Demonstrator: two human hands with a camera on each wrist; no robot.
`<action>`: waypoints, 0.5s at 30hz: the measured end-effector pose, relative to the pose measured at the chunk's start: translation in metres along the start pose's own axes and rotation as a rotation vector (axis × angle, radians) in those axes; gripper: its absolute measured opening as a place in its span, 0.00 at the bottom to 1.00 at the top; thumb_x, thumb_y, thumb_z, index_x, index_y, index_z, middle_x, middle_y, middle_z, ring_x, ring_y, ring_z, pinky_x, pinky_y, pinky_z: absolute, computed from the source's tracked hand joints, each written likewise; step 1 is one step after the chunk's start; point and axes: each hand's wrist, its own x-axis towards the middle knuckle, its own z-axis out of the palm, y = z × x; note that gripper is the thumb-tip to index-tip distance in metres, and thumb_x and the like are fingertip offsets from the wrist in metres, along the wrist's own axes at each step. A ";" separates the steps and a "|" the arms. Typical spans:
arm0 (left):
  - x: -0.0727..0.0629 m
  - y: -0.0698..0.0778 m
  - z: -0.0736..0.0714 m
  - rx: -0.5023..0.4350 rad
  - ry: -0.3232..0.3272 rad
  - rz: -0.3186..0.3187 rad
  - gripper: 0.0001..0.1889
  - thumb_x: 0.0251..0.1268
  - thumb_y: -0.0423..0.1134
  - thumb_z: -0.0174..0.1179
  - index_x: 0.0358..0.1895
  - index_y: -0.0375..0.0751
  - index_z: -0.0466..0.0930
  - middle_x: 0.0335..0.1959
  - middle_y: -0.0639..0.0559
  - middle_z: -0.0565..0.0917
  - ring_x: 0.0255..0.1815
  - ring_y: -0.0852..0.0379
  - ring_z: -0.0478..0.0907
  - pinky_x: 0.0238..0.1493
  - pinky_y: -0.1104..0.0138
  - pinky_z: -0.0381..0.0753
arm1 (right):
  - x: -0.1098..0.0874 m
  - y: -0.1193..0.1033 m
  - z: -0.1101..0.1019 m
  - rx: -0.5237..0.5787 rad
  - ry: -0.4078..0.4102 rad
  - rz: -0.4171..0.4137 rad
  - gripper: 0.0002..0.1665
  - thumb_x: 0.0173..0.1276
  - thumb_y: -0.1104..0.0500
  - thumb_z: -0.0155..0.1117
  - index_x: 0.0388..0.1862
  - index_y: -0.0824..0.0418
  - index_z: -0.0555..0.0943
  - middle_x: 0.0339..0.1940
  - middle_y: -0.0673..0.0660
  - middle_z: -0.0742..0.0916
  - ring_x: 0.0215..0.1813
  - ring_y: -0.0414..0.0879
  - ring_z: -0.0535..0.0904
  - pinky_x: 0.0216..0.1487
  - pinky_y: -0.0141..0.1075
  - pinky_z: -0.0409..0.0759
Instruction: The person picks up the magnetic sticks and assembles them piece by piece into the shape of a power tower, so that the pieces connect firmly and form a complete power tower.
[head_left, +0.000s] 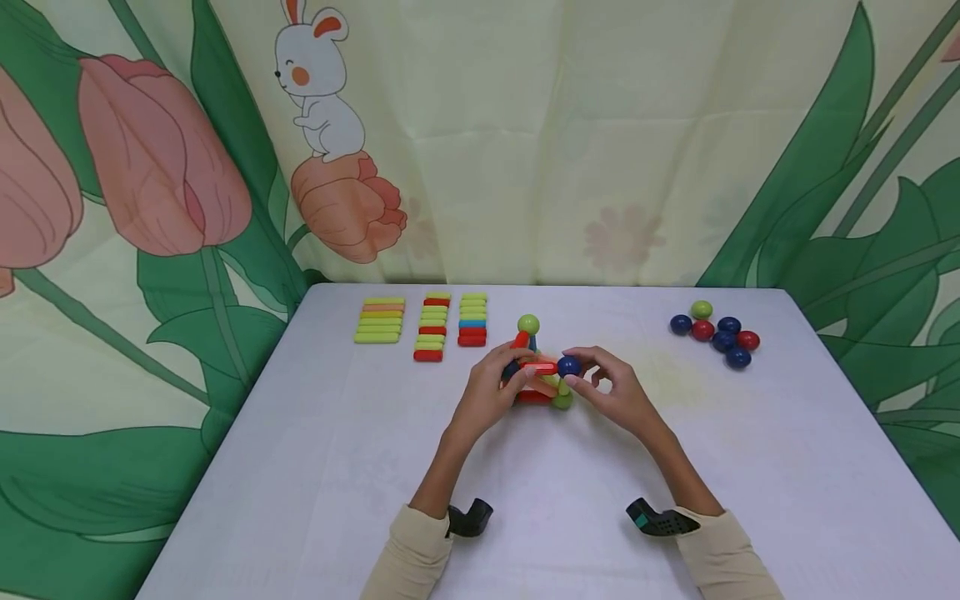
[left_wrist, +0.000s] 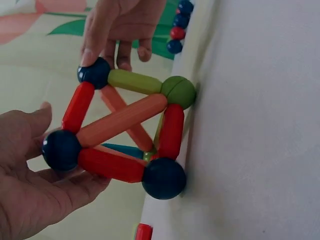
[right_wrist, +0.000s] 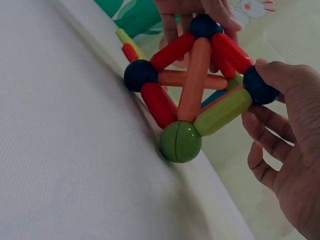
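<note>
A frame of coloured sticks and balls stands on the table between my hands. Its rods are red, salmon, green and blue, with a green ball (right_wrist: 181, 142) and a blue ball (left_wrist: 164, 178) at its base. My left hand (head_left: 487, 392) holds the upper left blue ball (left_wrist: 62, 150), its fingers reaching behind the red rod (left_wrist: 111, 165). With thumb and fingers, my right hand (head_left: 618, 392) pinches the upper right blue ball (right_wrist: 260, 85). A red rod (head_left: 540, 367) spans these two balls. At the back, a light green ball (head_left: 528, 324) tops the frame.
Three stacks of short rods lie at the back left, among them a green rod (head_left: 377, 338) and a red rod (head_left: 427, 356). Several loose balls are grouped at the back right, including a red ball (head_left: 702, 331). A printed curtain (head_left: 495, 167) hangs behind the table (head_left: 300, 483).
</note>
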 end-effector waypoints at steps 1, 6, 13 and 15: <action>0.001 -0.001 -0.002 -0.020 0.006 -0.014 0.22 0.72 0.50 0.55 0.64 0.47 0.74 0.66 0.46 0.74 0.68 0.47 0.71 0.57 0.55 0.81 | 0.000 0.004 0.000 -0.004 0.004 0.004 0.24 0.63 0.69 0.67 0.58 0.67 0.77 0.44 0.60 0.84 0.43 0.51 0.77 0.38 0.30 0.77; 0.007 -0.017 -0.017 -0.047 0.105 -0.111 0.21 0.74 0.51 0.53 0.63 0.45 0.74 0.58 0.49 0.81 0.57 0.50 0.79 0.54 0.57 0.83 | 0.001 0.031 0.003 -0.016 0.031 0.027 0.24 0.64 0.66 0.67 0.61 0.61 0.78 0.48 0.59 0.84 0.46 0.48 0.76 0.39 0.30 0.77; 0.010 -0.061 -0.044 0.211 0.259 -0.330 0.12 0.67 0.37 0.61 0.52 0.40 0.83 0.49 0.43 0.81 0.52 0.48 0.75 0.49 0.60 0.82 | 0.000 0.042 -0.002 0.013 0.070 0.083 0.24 0.69 0.59 0.65 0.63 0.53 0.77 0.53 0.55 0.85 0.49 0.35 0.75 0.43 0.27 0.76; 0.010 -0.072 -0.053 0.275 0.273 -0.391 0.13 0.66 0.35 0.63 0.53 0.40 0.82 0.52 0.40 0.77 0.56 0.45 0.71 0.49 0.58 0.82 | 0.000 0.042 -0.002 0.026 0.096 0.093 0.24 0.70 0.57 0.63 0.64 0.53 0.76 0.53 0.56 0.85 0.50 0.31 0.74 0.44 0.24 0.76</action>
